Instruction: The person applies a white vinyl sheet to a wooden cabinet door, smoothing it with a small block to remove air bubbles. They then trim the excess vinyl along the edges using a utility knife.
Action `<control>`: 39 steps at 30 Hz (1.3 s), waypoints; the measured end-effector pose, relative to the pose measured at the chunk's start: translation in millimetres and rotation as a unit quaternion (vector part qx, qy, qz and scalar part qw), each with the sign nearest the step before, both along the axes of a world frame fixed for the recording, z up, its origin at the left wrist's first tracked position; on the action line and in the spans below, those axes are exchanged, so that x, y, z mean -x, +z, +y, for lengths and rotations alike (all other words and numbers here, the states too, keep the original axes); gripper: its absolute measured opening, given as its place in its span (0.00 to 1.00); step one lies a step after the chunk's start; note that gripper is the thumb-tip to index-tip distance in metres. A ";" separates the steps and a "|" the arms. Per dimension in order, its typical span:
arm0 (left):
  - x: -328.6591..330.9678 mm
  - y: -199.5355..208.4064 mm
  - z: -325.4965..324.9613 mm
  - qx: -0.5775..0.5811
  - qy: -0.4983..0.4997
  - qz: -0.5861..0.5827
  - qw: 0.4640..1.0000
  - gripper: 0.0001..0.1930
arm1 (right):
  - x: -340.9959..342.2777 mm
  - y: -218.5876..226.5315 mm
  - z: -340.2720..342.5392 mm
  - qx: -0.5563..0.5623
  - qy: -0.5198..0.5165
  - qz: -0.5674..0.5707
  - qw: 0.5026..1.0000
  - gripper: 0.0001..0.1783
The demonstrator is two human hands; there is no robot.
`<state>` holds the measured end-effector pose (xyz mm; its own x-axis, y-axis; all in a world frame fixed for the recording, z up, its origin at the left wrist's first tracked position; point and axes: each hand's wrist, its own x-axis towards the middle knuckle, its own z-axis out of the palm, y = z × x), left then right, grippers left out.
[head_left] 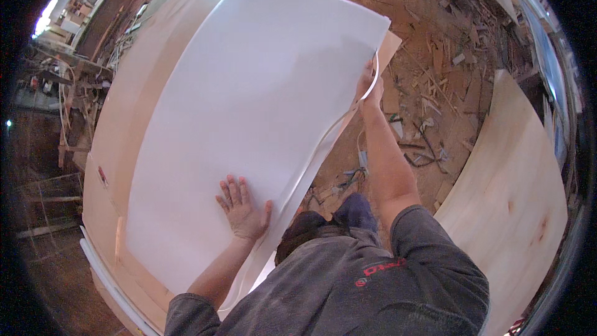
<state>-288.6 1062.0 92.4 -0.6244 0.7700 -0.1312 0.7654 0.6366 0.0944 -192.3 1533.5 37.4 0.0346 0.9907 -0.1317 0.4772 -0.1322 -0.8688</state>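
A large white sheet [261,81] lies over pale wooden boards in front of me. My left hand [244,211] rests flat on its near part, fingers spread and nothing held. A long, narrow white strip [317,149] runs along the sheet's right edge and bows outward at the far end. At that bow, near the far right corner, my right hand [368,84] is closed around the strip beside the sheet's edge. Its fingertips are partly hidden. Beneath the sheet, a pale wooden board [389,51] sticks out past the corner.
Wood scraps and offcuts [435,87] litter the brown floor at the far right. A large plywood panel [504,211] stands to my right. On the boards at left lies a small red object [102,176]. White lengths [102,267] run along the lower left edge.
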 end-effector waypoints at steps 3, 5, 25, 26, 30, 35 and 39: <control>1.8 0.2 -6.3 -0.001 -0.003 0.009 1.000 0.55 | 5.5 -1.1 31.3 -0.003 -0.007 0.033 0.999 0.37; 5.8 -3.7 -9.2 -0.025 -0.019 0.016 0.999 0.55 | 8.4 0.2 58.5 -0.019 -0.004 0.119 0.993 0.38; -0.6 2.5 -24.6 0.009 0.029 0.060 0.998 0.46 | -214.1 51.6 453.9 0.037 -0.110 0.173 0.978 0.29; -3.2 -2.4 -17.5 0.004 0.041 0.060 0.997 0.46 | -248.8 53.4 449.3 0.029 -0.096 0.111 0.989 0.29; -11.7 -21.4 24.7 -0.085 0.188 0.055 0.977 0.38 | -366.2 17.0 407.3 0.103 -0.037 -0.153 0.982 0.30; -19.2 -11.5 167.7 -0.185 0.278 0.090 0.938 0.32 | -436.5 -67.3 315.4 0.319 0.162 -0.384 0.851 0.32; -32.7 -1.2 339.1 -0.259 0.185 0.036 0.947 0.34 | -437.3 -111.1 289.2 0.406 0.344 -0.421 0.734 0.33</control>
